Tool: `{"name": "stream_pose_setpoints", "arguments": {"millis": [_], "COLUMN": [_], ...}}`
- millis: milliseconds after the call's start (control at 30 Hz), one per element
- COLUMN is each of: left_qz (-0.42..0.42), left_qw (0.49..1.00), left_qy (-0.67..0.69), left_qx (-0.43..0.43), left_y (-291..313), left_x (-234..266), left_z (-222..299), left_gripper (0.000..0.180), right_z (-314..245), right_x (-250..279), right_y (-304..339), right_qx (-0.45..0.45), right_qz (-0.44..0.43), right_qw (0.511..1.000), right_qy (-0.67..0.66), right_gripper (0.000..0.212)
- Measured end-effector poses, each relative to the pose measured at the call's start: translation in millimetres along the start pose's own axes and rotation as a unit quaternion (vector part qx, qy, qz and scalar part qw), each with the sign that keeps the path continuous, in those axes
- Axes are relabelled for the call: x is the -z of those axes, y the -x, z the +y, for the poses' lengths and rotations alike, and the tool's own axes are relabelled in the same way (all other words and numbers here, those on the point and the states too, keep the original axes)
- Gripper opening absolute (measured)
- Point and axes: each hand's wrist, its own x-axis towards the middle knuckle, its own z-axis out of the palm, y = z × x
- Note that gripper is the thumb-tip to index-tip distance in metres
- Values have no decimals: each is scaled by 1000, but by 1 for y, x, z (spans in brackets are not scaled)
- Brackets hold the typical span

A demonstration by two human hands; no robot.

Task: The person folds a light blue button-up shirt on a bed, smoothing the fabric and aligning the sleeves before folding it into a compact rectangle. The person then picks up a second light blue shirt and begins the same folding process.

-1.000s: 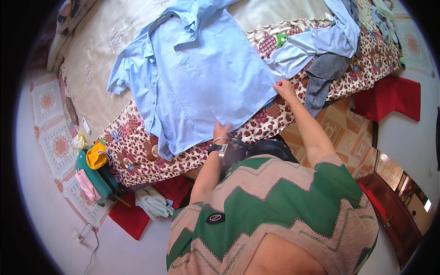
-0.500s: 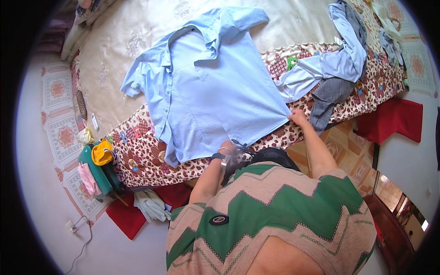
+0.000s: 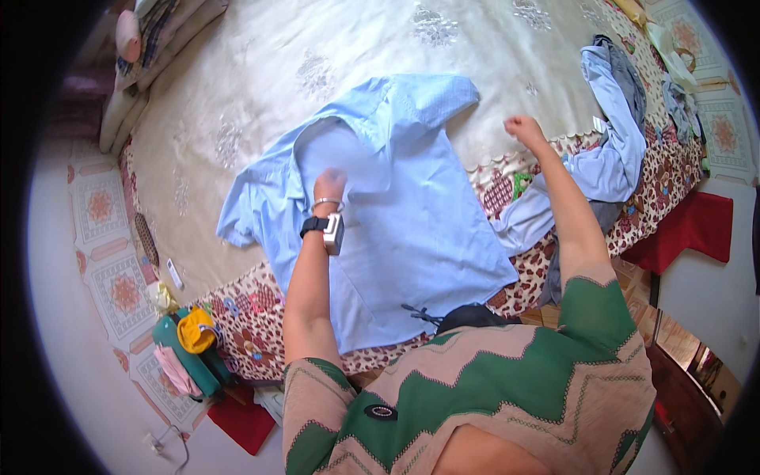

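1. Since the earlier frame, the right hand [image 3: 522,131] has left the hem of the blue shirt [image 3: 427,237]; its fingers are loosely curled, seemingly empty.
2. The left hand [image 3: 331,186] has moved to the collar; its fingers blur, so their grip cannot be told.
3. The shirt lies spread on the bed [image 3: 261,55].
4. A white tag [image 3: 599,124], unreadable, sits by a rumpled garment [image 3: 609,170].
5. The left forearm [image 3: 307,285] hides part of the shirt.

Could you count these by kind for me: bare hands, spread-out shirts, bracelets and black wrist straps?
Hands: 2 (left hand, right hand)
Shirt: 1
Bracelet: 1
Strap: 1
Total: 5
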Motion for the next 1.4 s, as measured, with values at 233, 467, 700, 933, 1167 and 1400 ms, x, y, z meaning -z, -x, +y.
{"name": "stream_pose_setpoints", "arguments": {"millis": [233, 467, 700, 933, 1167, 1400], "left_qz": [-87, -65, -55, -47, 8, 42], "left_qw": [988, 994, 977, 951, 953, 937], "left_qy": [81, 3, 135, 225, 257, 339], "left_qx": [102, 89, 155, 205, 162, 71], "left_y": [-94, -92, -91, -93, -110, -176], "left_x": [-48, -48, -50, -53, -36, 56], "left_z": [57, 49, 40, 39, 15, 64], "left_gripper": [40, 32, 25, 18, 16, 12], "right_z": [-46, -89, -45, -81, -111, -112], "right_x": [-44, -87, -104, -64, -70, -33], "right_y": [-93, 10, 2, -58, -74, -79], "right_qx": [-17, 449, 3, 73, -38, 85], "right_qz": [93, 80, 20, 154, -141, 56], "right_qw": [995, 878, 982, 984, 933, 887], "right_qy": [-21, 147, -189, -54, -328, -450], "right_gripper": [35, 19, 20, 33, 17, 16]}}
